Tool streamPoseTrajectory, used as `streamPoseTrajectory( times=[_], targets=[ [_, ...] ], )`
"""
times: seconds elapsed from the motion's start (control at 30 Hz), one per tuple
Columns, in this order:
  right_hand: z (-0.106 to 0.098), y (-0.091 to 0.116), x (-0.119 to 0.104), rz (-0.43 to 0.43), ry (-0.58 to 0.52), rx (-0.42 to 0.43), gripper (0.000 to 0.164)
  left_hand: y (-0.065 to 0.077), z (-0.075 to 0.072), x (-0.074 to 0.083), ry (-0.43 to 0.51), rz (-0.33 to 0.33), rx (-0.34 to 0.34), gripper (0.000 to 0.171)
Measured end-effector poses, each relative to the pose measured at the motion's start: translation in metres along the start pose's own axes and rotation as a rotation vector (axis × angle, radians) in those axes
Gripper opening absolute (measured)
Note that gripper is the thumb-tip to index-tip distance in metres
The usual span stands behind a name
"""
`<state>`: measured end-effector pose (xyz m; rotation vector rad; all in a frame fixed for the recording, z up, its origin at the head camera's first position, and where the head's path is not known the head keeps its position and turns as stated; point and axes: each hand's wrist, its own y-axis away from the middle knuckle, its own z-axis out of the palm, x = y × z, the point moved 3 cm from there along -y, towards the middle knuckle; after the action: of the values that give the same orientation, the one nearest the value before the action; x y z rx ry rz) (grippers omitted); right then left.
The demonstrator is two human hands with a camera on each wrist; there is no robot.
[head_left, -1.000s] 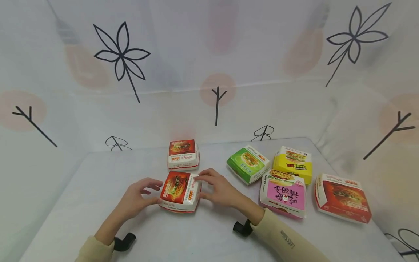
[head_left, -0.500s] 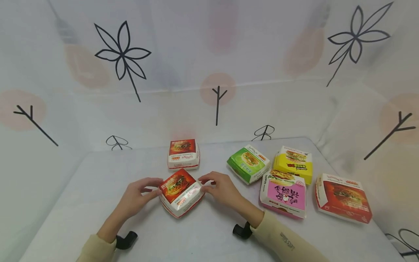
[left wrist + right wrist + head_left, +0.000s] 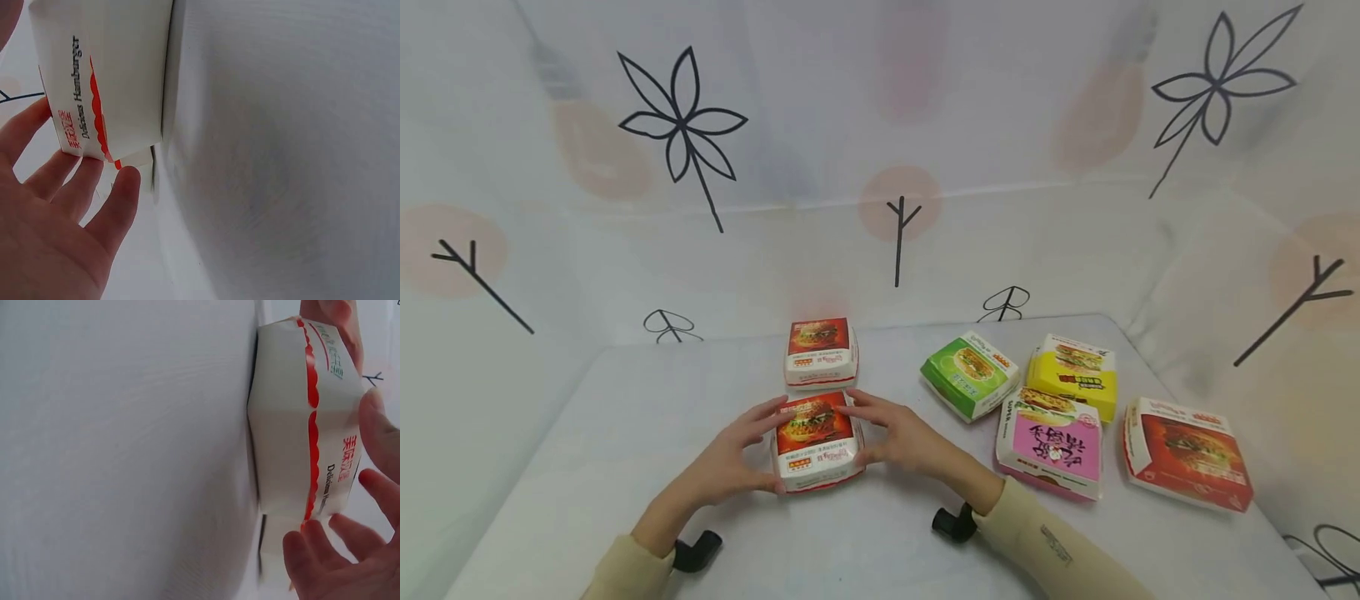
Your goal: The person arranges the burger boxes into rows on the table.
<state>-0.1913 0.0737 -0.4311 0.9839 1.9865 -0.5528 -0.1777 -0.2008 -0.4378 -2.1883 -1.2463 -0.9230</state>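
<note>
A red and white hamburger box sits on the table between my two hands, squared up with its burger picture toward the back. My left hand holds its left side, thumb at the near left corner and fingers along the far left edge. On the opposite side my right hand holds it, thumb low on the side and fingers over the top edge. In the left wrist view the fingertips meet the far end of the box. A matching hamburger box stands directly behind, close to the held one.
To the right a green burger box, a yellow box and a pink box cluster closely. A larger red box lies near the table's right edge. A white patterned cloth hangs behind the table.
The held hamburger box has turned clockwise, through a diagonal position, so its white printed strip now faces the front. Both hands have shifted their hold along its sides.
</note>
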Motion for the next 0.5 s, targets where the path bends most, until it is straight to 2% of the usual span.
streamPoseTrajectory(
  times=[0.13, 0.33, 0.5],
  targets=[
    [0.0021, -0.0001, 0.0003, -0.012, 0.001, -0.035, 0.077, -0.0017, 0.0017, 0.0029, -0.034, 0.007, -0.008, 0.088],
    [0.0041, -0.0001, 0.0027, -0.02, 0.035, -0.033, 0.075, -0.0032, -0.0003, 0.0071, -0.053, -0.018, -0.01, 0.088],
    [0.003, -0.0002, 0.0018, 0.002, 0.066, -0.024, 0.075, -0.0034, -0.0025, 0.0081, -0.087, 0.008, 0.02, 0.087]
  ],
)
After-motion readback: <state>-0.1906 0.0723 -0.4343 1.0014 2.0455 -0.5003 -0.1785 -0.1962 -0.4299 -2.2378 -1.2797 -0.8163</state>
